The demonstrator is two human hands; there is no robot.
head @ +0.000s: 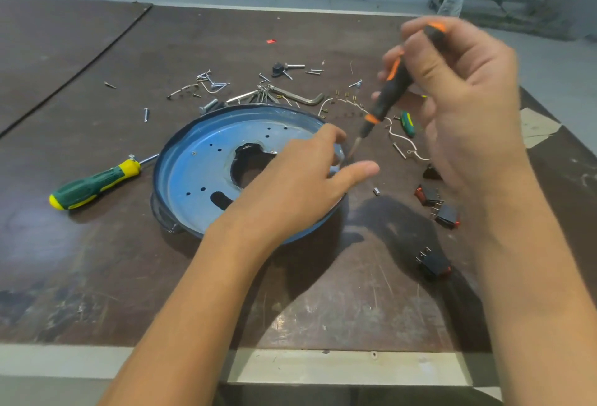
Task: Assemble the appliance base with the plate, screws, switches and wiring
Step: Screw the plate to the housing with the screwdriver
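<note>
From the head camera I see the blue base [193, 173] lying on the brown counter [97, 260], its open side up, with a large cut-out in the middle and small holes round it. The left grip [300, 179], a bare hand, lies across the base's right side and holds the rim, fingers curled over the edge and thumb stretched outward. The right grip [468, 108] is raised above the counter and wrapped round a black-and-orange screwdriver [394, 89], whose shaft slants down toward the rim just beside the left fingers; the tip is blurred. Behind the base lie loose screws [213, 82], a hex key [300, 97] and white wiring [400, 137]. Three black-and-red switches [447, 215] sit to the right, under the right forearm. A green-and-yellow screwdriver [93, 184] lies left of the base.
</note>
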